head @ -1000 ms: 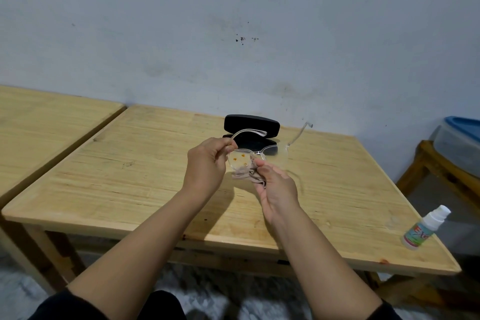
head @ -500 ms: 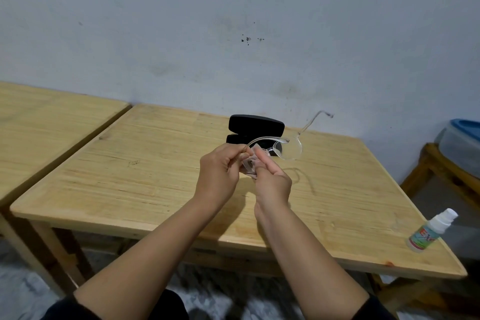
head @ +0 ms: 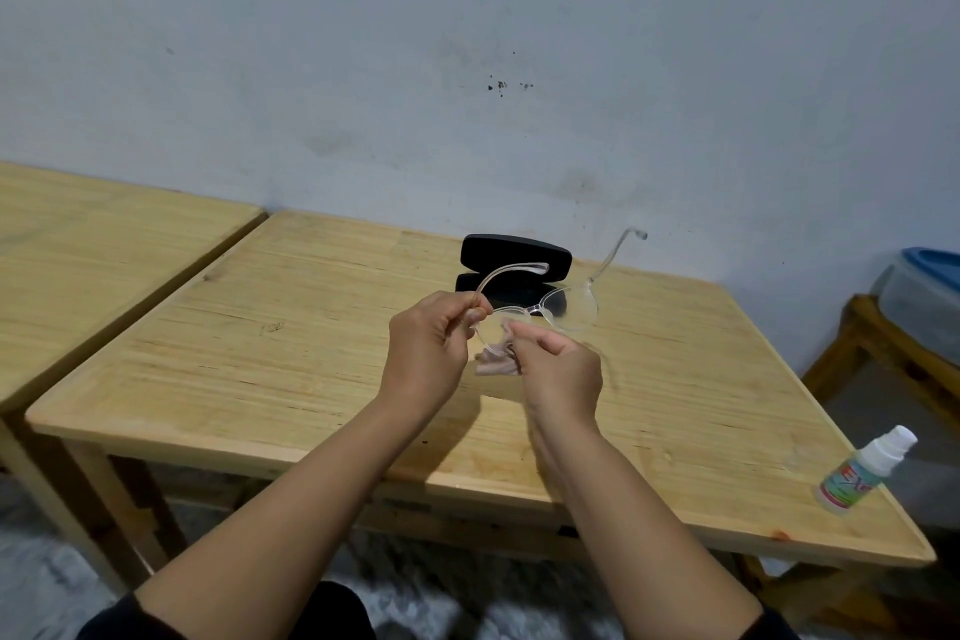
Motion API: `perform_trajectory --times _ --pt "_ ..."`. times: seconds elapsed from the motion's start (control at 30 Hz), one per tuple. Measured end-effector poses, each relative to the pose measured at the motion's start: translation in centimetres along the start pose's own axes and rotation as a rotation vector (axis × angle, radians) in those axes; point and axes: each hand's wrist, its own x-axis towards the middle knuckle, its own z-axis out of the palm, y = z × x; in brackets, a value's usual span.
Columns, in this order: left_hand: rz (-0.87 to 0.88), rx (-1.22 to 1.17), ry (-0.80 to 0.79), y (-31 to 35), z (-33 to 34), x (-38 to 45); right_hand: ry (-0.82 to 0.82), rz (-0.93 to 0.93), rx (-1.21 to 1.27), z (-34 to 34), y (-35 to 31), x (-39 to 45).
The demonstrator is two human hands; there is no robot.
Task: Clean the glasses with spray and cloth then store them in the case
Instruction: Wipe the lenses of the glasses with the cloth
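Glasses (head: 540,307) with a clear plastic frame are held in the air above the middle of the wooden table (head: 260,353), both temples unfolded and pointing away from the person. The left hand (head: 431,353) pinches the frame at its left corner, where the temple joins the lens rim, fingers curled closed around it. The right hand (head: 561,374) is clenched on a crumpled pinkish cloth (head: 496,361), pressing it against the lens nearest the left-hand pinch; part of the cloth hangs out below, between the two hands. The other lens juts free beyond the right hand, its temple rising toward the wall (head: 467,42). Directly behind the held glasses, farther from the person, a black glasses case (head: 514,255) lies open on the table, apart from the hands. Bare tabletop spreads to the left of the grip and in front of it, toward the near edge. Well off to the right of the right hand, a small white spray bottle (head: 860,473) stands tilted close to the table's right edge. A second wooden table (head: 78,234) adjoins on the far left.
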Motion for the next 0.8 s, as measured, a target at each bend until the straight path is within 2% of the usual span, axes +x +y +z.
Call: perform_trajectory --times 0.2,0.3,0.5,0.73,0.8 --pt "0.104 0.019 -0.01 0.9 0.4 -0.4 0.081 -0.052 0.093 1.2 0.5 -0.4" --pt "0.138 0.028 0.001 1.1 0.2 0.1 0.01 0.001 0.167 1.2 0.1 -0.1" --pt "0.116 0.011 -0.005 1.2 0.0 0.5 -0.152 0.003 0.156 1.1 -0.5 0.3" --pt "0.055 0.033 0.046 0.8 -0.3 1.2 -0.172 0.0 -0.028 0.8 -0.3 0.5" --pt "0.038 0.027 0.036 0.5 -0.3 1.1 -0.135 -0.012 -0.072 0.4 -0.3 0.6"
